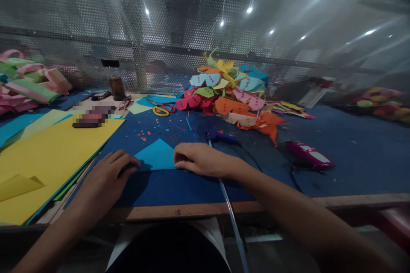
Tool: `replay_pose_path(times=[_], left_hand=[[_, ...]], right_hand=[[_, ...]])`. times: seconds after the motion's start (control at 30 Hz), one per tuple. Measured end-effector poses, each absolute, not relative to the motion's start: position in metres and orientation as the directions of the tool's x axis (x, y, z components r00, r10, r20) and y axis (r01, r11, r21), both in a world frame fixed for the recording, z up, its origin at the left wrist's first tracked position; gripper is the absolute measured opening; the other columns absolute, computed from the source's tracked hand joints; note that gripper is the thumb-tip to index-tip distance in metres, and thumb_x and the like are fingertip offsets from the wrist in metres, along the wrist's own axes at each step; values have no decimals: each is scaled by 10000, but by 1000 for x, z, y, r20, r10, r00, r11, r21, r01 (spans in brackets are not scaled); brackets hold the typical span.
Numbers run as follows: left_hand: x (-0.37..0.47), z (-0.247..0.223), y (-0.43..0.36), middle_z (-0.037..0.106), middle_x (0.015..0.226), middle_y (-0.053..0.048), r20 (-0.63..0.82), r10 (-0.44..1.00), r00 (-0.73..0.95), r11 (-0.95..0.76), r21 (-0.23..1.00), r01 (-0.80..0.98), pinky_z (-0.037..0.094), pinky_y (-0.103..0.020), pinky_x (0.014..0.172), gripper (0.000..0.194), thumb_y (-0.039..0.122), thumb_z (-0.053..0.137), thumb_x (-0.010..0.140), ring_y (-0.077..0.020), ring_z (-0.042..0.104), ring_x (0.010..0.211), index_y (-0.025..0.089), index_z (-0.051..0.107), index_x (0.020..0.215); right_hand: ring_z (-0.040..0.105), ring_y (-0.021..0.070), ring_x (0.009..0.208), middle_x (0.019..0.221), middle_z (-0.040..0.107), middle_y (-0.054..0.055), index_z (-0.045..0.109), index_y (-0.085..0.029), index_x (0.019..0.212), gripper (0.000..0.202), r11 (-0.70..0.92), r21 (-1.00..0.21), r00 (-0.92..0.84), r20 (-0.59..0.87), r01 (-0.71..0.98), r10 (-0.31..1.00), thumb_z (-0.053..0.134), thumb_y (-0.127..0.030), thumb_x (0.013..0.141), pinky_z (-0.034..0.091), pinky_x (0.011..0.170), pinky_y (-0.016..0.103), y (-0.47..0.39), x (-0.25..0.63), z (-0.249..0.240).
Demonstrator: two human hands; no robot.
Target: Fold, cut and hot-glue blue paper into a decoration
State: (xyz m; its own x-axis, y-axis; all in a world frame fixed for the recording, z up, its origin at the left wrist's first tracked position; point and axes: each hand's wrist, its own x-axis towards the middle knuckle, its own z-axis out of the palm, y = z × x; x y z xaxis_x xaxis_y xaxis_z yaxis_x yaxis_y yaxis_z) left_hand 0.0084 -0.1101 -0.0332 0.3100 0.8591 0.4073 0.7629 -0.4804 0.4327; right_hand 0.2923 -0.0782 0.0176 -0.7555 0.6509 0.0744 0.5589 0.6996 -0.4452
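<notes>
A sheet of blue paper (156,155), folded into a triangle with its peak pointing away from me, lies on the dark blue tabletop (153,192). Its straight folded edge faces me. My left hand (110,175) has its fingers curled together at the left corner. At the right corner, my right hand (201,160) pinches the paper between thumb and fingers and covers that end. Just beyond my right wrist lies a blue glue gun (224,137). A long clear stick (229,204) runs under my right forearm and past the table's front edge.
Yellow sheets (70,149) are stacked at left, near a jar (117,83). Scissors (162,110) and paper scraps (144,134) lie ahead. Behind the glue gun rises a pile of coloured paper cutouts (230,89). A purple corded device (310,155) sits at right.
</notes>
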Motion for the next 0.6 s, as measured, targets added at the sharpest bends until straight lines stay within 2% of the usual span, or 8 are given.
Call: replay_pose_path(times=[0.23,0.43,0.6], left_hand=[[6,-36,-110,695,944,-49,428,838,338,-509,390,767,482,-389,814,259,345,449,960,-251,654,892,254,674,870],[4,-38,-110,698,947,-55,446,821,358,-529,355,770,498,-395,808,280,285,422,965,-248,653,890,248,687,882],[3,-34,-114,727,987,-74,468,786,405,-553,237,799,520,-416,821,347,196,388,958,-266,640,925,232,728,898]], right_hand=[[578,151,830,935,641,38,638,-155,922,34,695,-453,-764,46,559,644,620,-129,932,426,737,252,-75,297,19],[598,156,871,1004,659,60,662,-147,972,96,683,-483,-780,2,547,626,602,-94,919,445,751,253,-72,301,22],[606,153,864,1013,662,63,679,-143,1012,133,669,-513,-785,-16,538,619,607,-89,915,448,730,252,-69,304,22]])
